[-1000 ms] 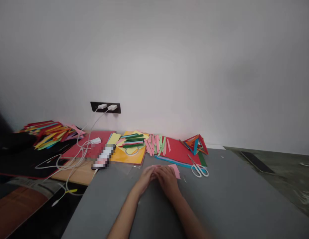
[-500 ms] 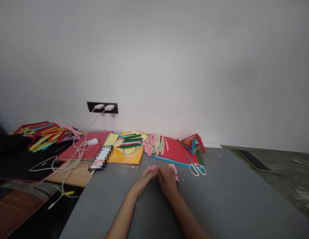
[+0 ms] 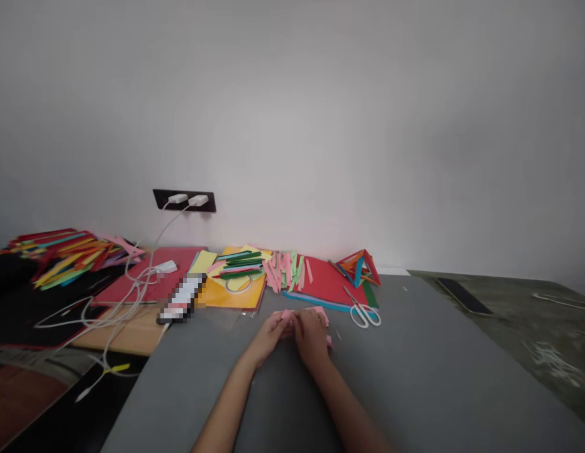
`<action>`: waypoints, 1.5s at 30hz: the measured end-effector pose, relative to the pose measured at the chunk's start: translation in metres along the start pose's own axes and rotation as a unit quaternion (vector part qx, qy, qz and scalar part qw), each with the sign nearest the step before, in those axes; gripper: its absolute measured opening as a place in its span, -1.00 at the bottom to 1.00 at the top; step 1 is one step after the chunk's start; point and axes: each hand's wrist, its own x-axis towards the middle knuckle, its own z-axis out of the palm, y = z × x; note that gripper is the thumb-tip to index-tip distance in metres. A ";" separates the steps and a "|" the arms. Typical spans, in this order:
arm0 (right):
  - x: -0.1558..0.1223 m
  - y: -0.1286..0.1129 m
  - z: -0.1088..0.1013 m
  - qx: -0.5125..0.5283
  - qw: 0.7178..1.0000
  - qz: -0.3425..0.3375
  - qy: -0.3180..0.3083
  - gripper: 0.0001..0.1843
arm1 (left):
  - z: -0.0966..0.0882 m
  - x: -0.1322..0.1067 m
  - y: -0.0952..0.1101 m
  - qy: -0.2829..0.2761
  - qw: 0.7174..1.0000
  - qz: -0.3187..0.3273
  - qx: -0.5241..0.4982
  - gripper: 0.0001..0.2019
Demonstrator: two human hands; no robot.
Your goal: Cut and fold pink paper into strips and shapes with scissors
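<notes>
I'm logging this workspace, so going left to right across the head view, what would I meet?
Multicolored paper strip pile, phone, left hand, right hand, white-handled scissors, black flat panel.

The left hand (image 3: 265, 340) and right hand (image 3: 312, 336) are covering much of the pink paper (image 3: 321, 314), hiding its full shape. Pixelation is masking the phone (image 3: 182, 298), while the bottom edge is cutting off both forearms (image 3: 229, 399).

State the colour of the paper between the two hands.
The paper is pink; it shows in the head view, partly covered by fingers.
</notes>
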 end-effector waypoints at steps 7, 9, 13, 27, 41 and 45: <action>0.000 0.002 0.003 0.024 0.999 0.019 0.021 -0.74 | -0.002 0.001 -0.001 0.002 1.000 -0.001 0.023 -0.66; 0.000 0.001 0.002 0.033 0.999 0.024 0.019 -0.75 | -0.002 0.001 -0.002 0.006 1.000 0.006 0.022 -0.67; 0.000 0.000 0.002 0.031 0.999 0.024 0.028 -0.73 | -0.003 0.003 -0.005 0.018 1.000 0.015 0.020 -0.70; 0.001 0.003 0.001 0.023 0.999 0.010 0.048 -0.72 | -0.002 0.001 -0.001 0.010 0.999 0.006 0.045 -0.67; 0.001 0.001 -0.007 0.006 0.999 -0.022 0.045 -0.72 | 0.003 -0.003 0.010 -0.013 0.998 -0.020 0.064 -0.62; 0.001 0.001 -0.008 0.009 0.999 -0.023 0.035 -0.73 | 0.004 -0.003 0.011 -0.016 0.998 -0.019 0.061 -0.60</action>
